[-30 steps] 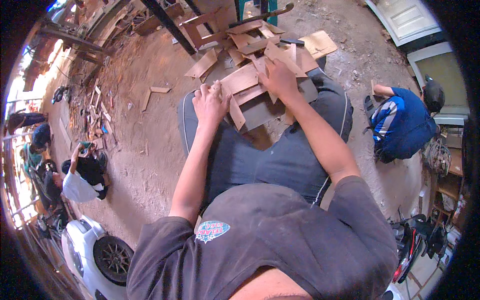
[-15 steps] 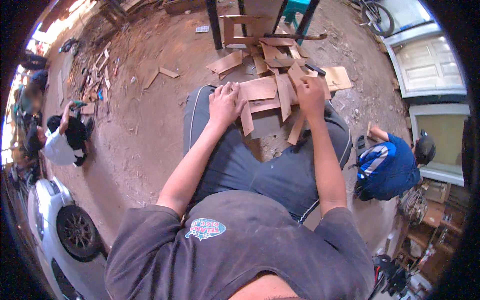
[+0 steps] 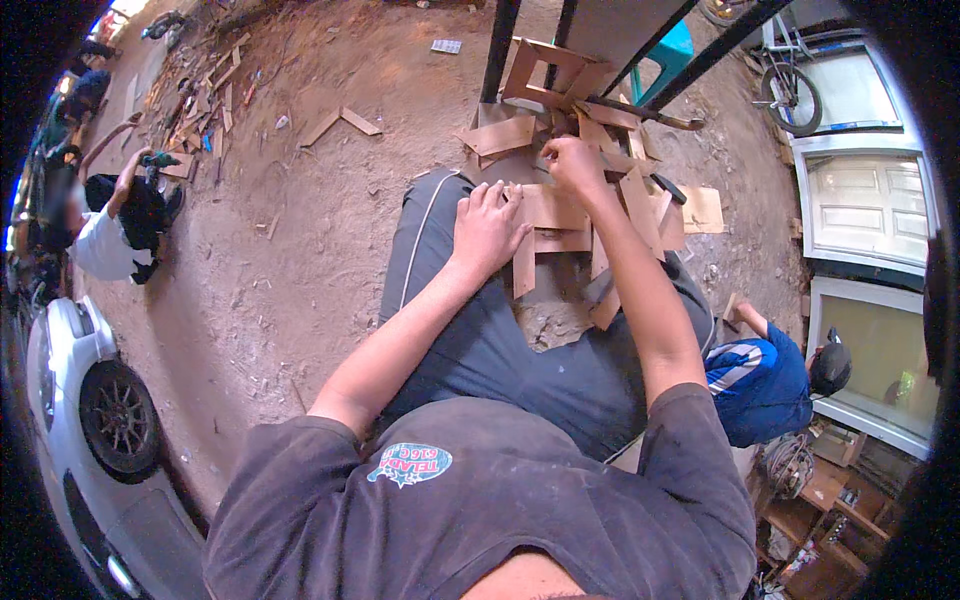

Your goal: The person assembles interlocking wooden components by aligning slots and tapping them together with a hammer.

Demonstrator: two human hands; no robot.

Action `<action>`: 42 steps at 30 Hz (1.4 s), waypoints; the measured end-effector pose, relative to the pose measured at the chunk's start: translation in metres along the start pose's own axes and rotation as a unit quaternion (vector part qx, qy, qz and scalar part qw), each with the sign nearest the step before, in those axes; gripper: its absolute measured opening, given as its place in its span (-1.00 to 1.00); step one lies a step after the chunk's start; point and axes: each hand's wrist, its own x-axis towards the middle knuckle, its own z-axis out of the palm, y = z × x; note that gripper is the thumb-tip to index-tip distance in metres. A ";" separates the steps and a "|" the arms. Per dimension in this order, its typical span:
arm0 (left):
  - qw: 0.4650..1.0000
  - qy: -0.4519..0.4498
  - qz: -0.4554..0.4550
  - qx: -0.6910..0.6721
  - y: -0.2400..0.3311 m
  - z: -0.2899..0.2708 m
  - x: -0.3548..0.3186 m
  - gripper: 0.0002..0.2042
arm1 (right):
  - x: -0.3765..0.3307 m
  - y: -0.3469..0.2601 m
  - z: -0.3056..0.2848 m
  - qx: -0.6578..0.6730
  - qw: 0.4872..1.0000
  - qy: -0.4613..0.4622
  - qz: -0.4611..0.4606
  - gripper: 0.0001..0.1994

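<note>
Thin flat wooden pieces lie across my lap and in a pile before my knees. My left hand (image 3: 488,228) rests on the left end of a wide wooden board (image 3: 556,206), its fingers stretched out and a little apart. Over the far part of the pile is my right hand (image 3: 573,166), fingers curled together; whatever they hold is hidden. A short wooden piece (image 3: 500,136) lies just left of it. Narrow strips (image 3: 524,268) hang below the wide board, and a dark-handled tool (image 3: 668,188) lies at the pile's right.
A joined wooden frame (image 3: 556,73) leans among dark metal legs (image 3: 502,55), near a teal stool (image 3: 668,62). A co-worker in blue (image 3: 760,390) crouches at right; another in white (image 3: 110,240) is at left. A silver car (image 3: 70,340) stands lower left.
My right hand has moved from the pile's right side to its far middle. My left hand's fingers have straightened on the board. The whole view has shifted.
</note>
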 end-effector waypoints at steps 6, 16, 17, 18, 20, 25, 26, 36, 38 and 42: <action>1.000 -0.003 -0.012 -0.001 0.000 -0.002 -0.001 -0.37 | 0.011 0.004 0.026 -0.119 0.989 0.007 -0.091 -0.86; 1.000 -0.019 -0.019 -0.013 -0.001 -0.007 0.000 -0.39 | 0.017 -0.011 0.037 -0.138 0.978 -0.039 -0.151 -0.86; 0.999 -0.024 -0.021 -0.014 -0.002 -0.008 0.001 -0.39 | 0.019 -0.012 0.038 -0.142 0.977 -0.040 -0.157 -0.88; 0.999 -0.024 -0.021 -0.014 -0.002 -0.009 0.001 -0.39 | 0.020 -0.011 0.038 -0.146 0.975 -0.042 -0.162 -0.89; 0.999 -0.025 -0.023 -0.013 -0.001 -0.011 0.001 -0.39 | 0.024 -0.010 0.040 -0.153 0.970 -0.040 -0.184 -0.91; 1.000 -0.018 -0.021 -0.014 -0.002 -0.008 0.002 -0.40 | 0.026 -0.010 0.038 -0.157 0.966 -0.066 -0.194 -0.93; 1.000 -0.016 -0.021 -0.014 -0.003 -0.008 0.001 -0.40 | 0.026 -0.012 0.034 -0.136 0.975 -0.066 -0.166 -0.93; 1.000 -0.018 -0.019 -0.007 -0.002 -0.008 0.001 -0.39 | 0.043 -0.009 -0.014 -0.063 0.995 0.020 -0.073 -0.57; 1.000 -0.019 -0.018 -0.001 -0.003 -0.006 0.000 -0.38 | 0.047 -0.020 -0.016 -0.112 0.984 -0.016 -0.135 -0.49; 1.000 -0.024 -0.014 0.000 0.000 -0.007 0.003 -0.37 | 0.062 -0.013 -0.003 -0.157 0.963 -0.076 -0.203 -0.41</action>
